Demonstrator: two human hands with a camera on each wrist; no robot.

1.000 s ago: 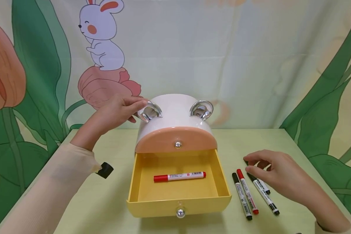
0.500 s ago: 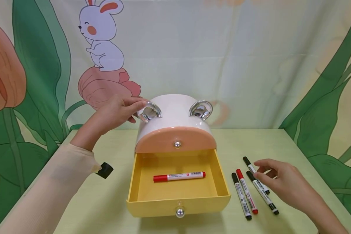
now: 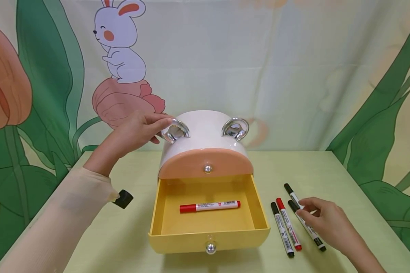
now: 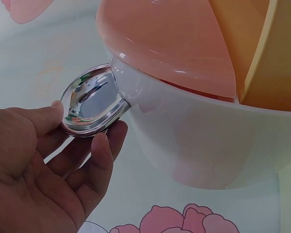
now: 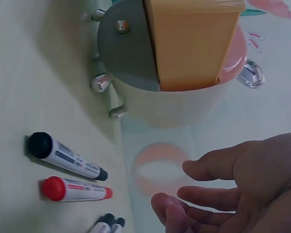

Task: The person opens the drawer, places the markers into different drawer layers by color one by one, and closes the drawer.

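My left hand (image 3: 136,131) pinches the silver ear (image 4: 94,99) on the left side of a white animal-shaped drawer box (image 3: 203,127). The box's yellow lower drawer (image 3: 174,242) is pulled out, and a red marker (image 3: 210,206) lies across its floor. To the right, my right hand (image 3: 331,222) hovers over a pair of black markers, fingers loosely bent and holding nothing. One black marker (image 3: 315,239) runs partly under the fingers; the farther black marker (image 3: 290,190) is mostly hidden by the hand. Beside them lie another black marker (image 3: 283,229) and a red marker (image 3: 289,227).
The peach upper drawer (image 3: 181,168) is closed. A second silver ear (image 3: 235,129) stands on the box's right. A black object (image 3: 123,199) shows beneath the left sleeve. Behind the pale green table (image 3: 119,235) hangs a printed curtain (image 3: 198,57).
My right hand has drawn back towards the near right, away from the farther black marker, whose cap is now uncovered. The left hand stays on the ear.
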